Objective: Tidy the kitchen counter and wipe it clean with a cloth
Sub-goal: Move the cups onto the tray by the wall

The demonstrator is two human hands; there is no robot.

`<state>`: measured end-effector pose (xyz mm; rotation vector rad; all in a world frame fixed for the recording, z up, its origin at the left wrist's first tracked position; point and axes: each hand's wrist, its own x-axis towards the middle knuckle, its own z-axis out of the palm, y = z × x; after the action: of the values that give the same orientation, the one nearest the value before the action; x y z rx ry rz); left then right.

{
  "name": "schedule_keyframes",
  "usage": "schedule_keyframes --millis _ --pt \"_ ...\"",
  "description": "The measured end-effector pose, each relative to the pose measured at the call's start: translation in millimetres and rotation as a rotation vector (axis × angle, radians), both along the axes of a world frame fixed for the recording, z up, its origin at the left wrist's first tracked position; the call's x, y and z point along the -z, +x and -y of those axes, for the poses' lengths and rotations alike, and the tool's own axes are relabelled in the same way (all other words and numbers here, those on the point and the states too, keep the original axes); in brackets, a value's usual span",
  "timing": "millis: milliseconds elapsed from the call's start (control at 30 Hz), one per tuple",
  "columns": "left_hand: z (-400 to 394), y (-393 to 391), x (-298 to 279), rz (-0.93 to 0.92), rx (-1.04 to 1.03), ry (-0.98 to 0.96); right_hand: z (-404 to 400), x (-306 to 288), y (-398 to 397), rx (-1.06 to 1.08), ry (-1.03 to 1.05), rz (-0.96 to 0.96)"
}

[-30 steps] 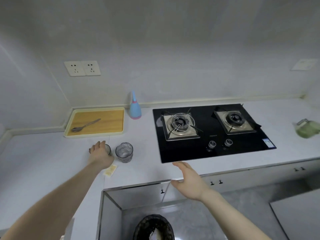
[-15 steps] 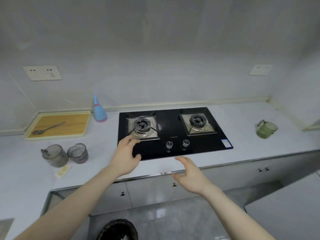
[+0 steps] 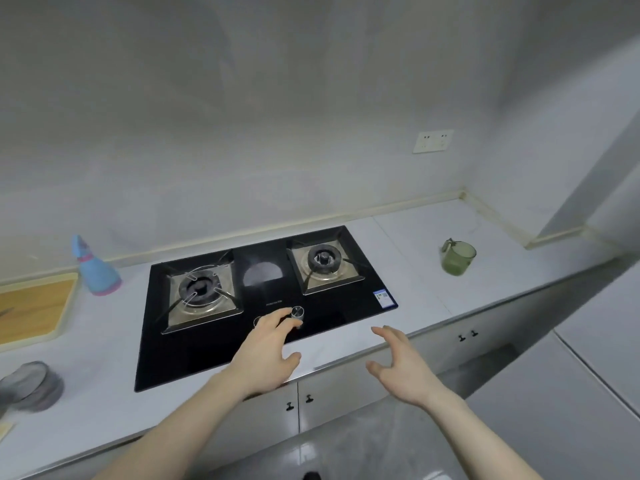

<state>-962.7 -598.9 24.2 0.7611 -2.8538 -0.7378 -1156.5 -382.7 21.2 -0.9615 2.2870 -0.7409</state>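
Hands hover over the bench (image 3: 408,237) front: we see the left hand (image 3: 266,355) above the black hob (image 3: 263,327), fingers loosely spread and holding nothing, and the right hand (image 3: 403,363) likewise open and empty. A green cup (image 3: 457,257) stands far right, a blue bottle (image 3: 95,271) left.

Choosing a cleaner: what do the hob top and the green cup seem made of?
Hob top: probably black glass, glossy, since it mirrors a pale patch between the burners. Green cup: translucent glass or plastic; light shows through its wall, which of the two is unclear.
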Motion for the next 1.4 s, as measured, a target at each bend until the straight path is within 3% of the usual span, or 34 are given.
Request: schedule_keyframes --millis 700,1100,1400 --pt "75.6 -252.3 -9.6 0.012 0.092 -0.033 58.2 10.5 -280.9 0.176 0.113 -0.103" --pt "39.7 -361.4 -3.2 0.04 -0.111 -0.008 46.2 42.6 -478.9 0.223 0.333 -0.173" --pt "4.8 -385.7 21.9 0.046 -0.243 -0.003 49.5 85.4 -547.5 0.143 0.452 -0.122"
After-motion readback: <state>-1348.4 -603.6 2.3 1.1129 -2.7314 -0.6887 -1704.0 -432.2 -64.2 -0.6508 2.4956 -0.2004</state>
